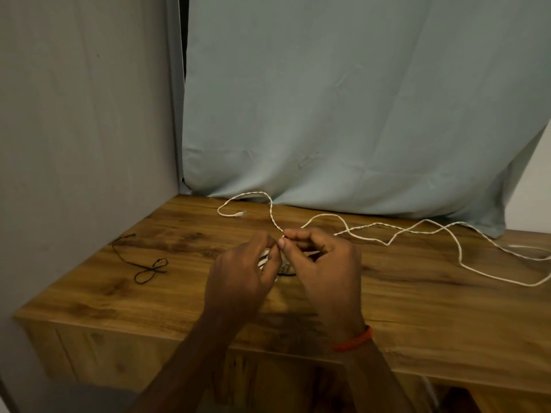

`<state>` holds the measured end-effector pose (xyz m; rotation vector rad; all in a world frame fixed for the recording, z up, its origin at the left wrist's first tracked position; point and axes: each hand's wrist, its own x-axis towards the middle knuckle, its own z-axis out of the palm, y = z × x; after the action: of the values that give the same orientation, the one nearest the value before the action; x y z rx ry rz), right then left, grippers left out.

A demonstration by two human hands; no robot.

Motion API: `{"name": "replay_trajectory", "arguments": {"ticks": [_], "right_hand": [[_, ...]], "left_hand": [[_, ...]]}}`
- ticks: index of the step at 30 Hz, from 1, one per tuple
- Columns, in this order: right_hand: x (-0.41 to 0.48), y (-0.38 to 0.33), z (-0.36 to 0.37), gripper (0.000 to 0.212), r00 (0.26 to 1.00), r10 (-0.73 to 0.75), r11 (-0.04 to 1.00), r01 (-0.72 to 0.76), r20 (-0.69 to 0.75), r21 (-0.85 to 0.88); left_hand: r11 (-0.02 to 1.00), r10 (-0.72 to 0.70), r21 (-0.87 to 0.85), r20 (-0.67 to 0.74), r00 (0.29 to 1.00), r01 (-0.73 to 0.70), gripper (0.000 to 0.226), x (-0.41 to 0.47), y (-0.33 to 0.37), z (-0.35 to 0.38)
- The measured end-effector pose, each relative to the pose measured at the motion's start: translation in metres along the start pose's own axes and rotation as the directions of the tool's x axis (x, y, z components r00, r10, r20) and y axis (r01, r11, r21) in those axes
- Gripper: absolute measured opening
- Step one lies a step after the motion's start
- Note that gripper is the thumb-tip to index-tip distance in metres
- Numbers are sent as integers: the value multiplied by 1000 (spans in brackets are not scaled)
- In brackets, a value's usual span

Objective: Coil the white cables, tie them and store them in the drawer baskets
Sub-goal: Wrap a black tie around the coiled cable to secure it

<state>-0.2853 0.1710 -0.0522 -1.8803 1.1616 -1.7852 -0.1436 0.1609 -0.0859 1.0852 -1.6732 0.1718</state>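
Head view, looking down on a wooden table [149,299].

Over the middle of the table, both hands close together, fingertips almost meeting. Left hand [241,281] curled round a few white strands that peek out beside its fingers, apparently gathered turns of the white cable [374,224]. Right hand [325,272] pinching the same cable between thumb and forefinger, other fingers bent. Round the right wrist, a red thread band [353,341].

From the pinch, one twisted stretch of cable running back toward the far edge, looping left and ending in a small plug [240,214] lying on the wood. Other stretches trailing loosely rightward across the table in slack bends, out to the right border.

Between the hands, something dark on the wood, too hidden to tell.

Well to the left, apart from the hands, a thin black cord [143,265] with a small loop. Behind the table, a pale blue-grey cloth [328,99]; at left, a grey panel [83,114].
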Motion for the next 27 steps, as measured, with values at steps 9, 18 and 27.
{"name": "replay_trajectory", "arguments": {"ticks": [9,18,27], "right_hand": [[9,-6,-10,10,984,104,986,-121,147,113],[22,-9,-22,8,970,-27,999,36,242,-32],[21,-13,-25,20,878,-337,749,469,339,-468]], "left_hand": [[991,46,-122,1,999,-45,20,2,1,-3],[954,-2,-299,21,1000,8,7,3,7,-5],[912,-57,-403,66,996,79,11,-1,16,-5]]}}
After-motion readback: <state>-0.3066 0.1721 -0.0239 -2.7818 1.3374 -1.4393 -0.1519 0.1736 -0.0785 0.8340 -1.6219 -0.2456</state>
